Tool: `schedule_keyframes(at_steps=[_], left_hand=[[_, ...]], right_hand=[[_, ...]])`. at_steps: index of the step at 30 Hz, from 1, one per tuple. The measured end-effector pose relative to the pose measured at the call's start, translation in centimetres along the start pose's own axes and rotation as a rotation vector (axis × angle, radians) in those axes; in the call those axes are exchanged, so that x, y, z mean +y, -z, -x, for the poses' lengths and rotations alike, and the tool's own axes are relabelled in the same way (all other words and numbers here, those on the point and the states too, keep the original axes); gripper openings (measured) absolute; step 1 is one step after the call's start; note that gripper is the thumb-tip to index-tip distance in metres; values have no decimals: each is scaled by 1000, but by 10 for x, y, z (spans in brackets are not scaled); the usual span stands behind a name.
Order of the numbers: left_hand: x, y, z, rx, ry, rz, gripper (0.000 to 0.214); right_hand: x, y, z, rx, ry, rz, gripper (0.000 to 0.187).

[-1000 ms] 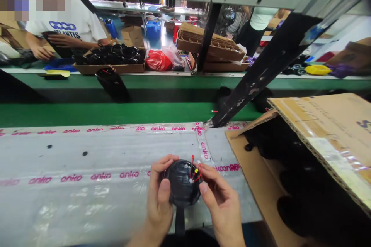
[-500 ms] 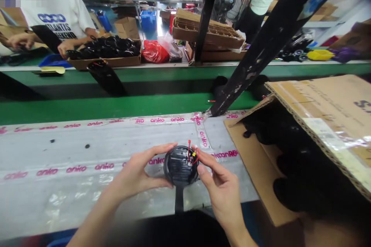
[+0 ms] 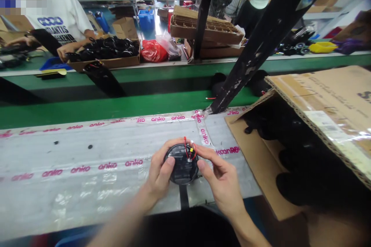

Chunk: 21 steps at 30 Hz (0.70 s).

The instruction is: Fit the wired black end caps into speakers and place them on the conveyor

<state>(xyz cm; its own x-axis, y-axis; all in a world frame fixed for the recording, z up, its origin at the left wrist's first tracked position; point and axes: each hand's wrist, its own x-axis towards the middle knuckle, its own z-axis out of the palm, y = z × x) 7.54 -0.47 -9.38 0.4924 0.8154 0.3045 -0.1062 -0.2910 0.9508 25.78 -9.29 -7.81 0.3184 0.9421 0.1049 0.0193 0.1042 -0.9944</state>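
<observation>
Between my hands is a round black plastic housing [image 3: 182, 171], held a little above the table's plastic-wrapped surface. Red wires [image 3: 193, 153] with a small yellow tag and connector ends rise from its upper right part. My left hand [image 3: 162, 166] grips the left rim, its thumb lying over the face and its fingers curled behind the far edge. At the right rim, my right hand [image 3: 218, 175] pinches the housing with thumb and index finger, close to the wires. A dark strap-like piece [image 3: 184, 197] shows below the housing; whether it is joined to it I cannot tell.
On the right, an open cardboard box [image 3: 319, 96] holds several dark round parts. A black slanted post [image 3: 246, 54] rises from the table's far edge. Beyond the green belt [image 3: 87, 110], a person [image 3: 62, 19] works beside a carton of black parts [image 3: 107, 61].
My left hand has moved right and wrapped further around the housing, its thumb now on the face. My right hand stays at the right rim. The view has shifted slightly.
</observation>
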Motion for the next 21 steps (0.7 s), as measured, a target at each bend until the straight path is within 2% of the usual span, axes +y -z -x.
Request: schedule_keyframes(at_steps=[2, 4, 6, 11, 16, 18, 21], left_hand=[[-5, -14, 4, 122, 3, 48, 43], [-6, -22, 5, 146, 32, 85, 42], [-4, -24, 5, 150, 56, 108, 42], [4, -23, 2, 184, 126, 134, 41], [13, -24, 1, 186, 202, 125, 40], [15, -24, 2, 194, 214, 105, 40], [14, -21, 4, 171, 203, 62, 42]], right_hand=[[3, 12, 0, -141, 54, 38, 41], [8, 24, 0, -270, 102, 105, 64], [13, 31, -2, -311, 149, 157, 74], [19, 28, -11, -243, 239, 202, 72], [15, 28, -16, -284, 334, 246, 70], [15, 28, -14, -288, 313, 233, 70], [19, 26, -11, -244, 192, 143, 70]])
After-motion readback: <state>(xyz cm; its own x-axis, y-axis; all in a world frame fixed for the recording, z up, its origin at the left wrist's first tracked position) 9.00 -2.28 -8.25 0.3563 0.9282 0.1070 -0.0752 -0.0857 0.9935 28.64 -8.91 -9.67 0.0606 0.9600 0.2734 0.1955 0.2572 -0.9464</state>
